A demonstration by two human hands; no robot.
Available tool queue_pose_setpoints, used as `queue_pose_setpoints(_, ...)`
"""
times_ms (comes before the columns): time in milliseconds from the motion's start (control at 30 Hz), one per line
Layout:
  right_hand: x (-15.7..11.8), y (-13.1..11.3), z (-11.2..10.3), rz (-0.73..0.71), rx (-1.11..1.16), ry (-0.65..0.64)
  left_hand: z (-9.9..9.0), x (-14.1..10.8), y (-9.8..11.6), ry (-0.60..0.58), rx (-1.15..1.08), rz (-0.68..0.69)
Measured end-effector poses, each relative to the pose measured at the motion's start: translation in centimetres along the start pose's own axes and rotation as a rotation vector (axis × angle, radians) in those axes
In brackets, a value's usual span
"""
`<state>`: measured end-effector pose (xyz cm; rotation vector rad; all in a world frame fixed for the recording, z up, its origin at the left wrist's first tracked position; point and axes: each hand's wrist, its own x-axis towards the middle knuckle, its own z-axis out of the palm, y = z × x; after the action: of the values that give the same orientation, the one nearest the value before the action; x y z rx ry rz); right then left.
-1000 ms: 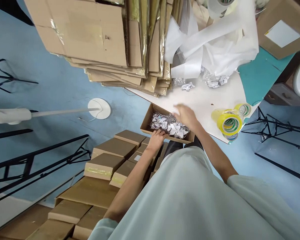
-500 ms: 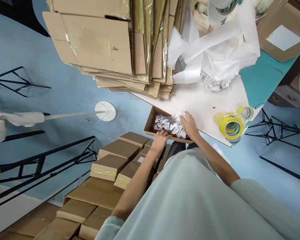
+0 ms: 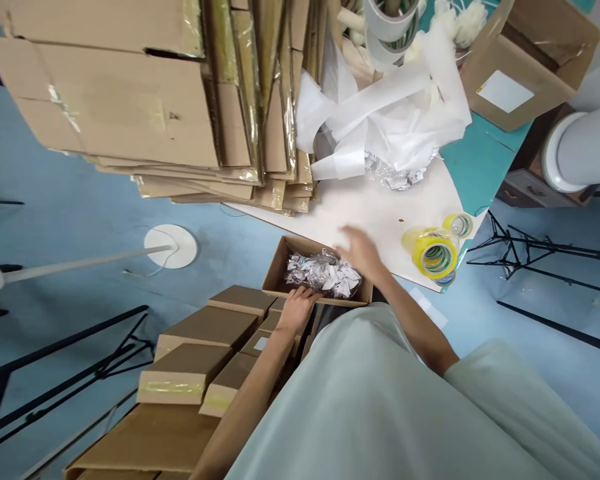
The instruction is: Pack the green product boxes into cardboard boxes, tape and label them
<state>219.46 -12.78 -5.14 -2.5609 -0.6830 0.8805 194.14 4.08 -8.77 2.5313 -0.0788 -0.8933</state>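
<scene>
A small open cardboard box sits at the near edge of the white tabletop, close against my body. Inside lie crumpled scraps of white paper, with clear plastic bags around or among them. My left hand grips the box's near wall, its fingers curled over the rim. Above the box's right end hovers my right hand, slightly smeared by motion, with fingers stretched out and nothing visible in them.
Flattened cardboard boxes are stacked on the left of the table. White wrapping sheets lie behind the box. Yellow tape rolls stand at the right edge. Closed cartons fill the lower left. An open carton stands far right.
My right hand has let go of the white crumpled paper and lifted off, its fingers opening. My left hand stays on the box rim. The whole view has shifted.
</scene>
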Motion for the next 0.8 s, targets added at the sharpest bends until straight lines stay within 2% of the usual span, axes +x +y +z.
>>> queue_pose_setpoints(100, 6.6, 4.3, -5.9, 0.284, -0.055, 0.28, -0.1, 0.2, -0.1, 0.023, 0.02, 0.002)
queue_pose_setpoints(167, 11.1, 7.1, -8.8, 0.437, -0.075, 0.407, -0.1, 0.3, -0.1, 0.039, 0.03, 0.012)
queue_pose_setpoints(233, 14.1, 9.1, -10.4, 0.527, -0.066, 0.493, -0.1, 0.4, -0.2, 0.057, 0.032, 0.02)
queue_pose_setpoints(300, 15.1, 9.8, -10.7, 0.566, -0.056, 0.525, -0.1, 0.6, -0.2, 0.069, 0.026, 0.025)
queue_pose_setpoints(400, 12.8, 8.7, -9.0, 0.561, -0.063, 0.465, -0.1, 1.0, -0.1, 0.076, 0.017, 0.034)
queue_pose_setpoints(567, 3.1, 3.4, -3.2, 0.417, -0.086, 0.252, -0.4, 1.7, 0.2, 0.079, 0.01, 0.038)
queue_pose_setpoints(700, -4.5, -0.3, 1.9, 0.215, -0.185, -0.009, -0.4, 1.9, 0.4, 0.1, 0.001, 0.032)
queue_pose_setpoints(800, -7.2, -1.6, 4.9, 0.073, -0.256, -0.217, -0.1, 2.0, 0.3, 0.117, 0.002, 0.043)
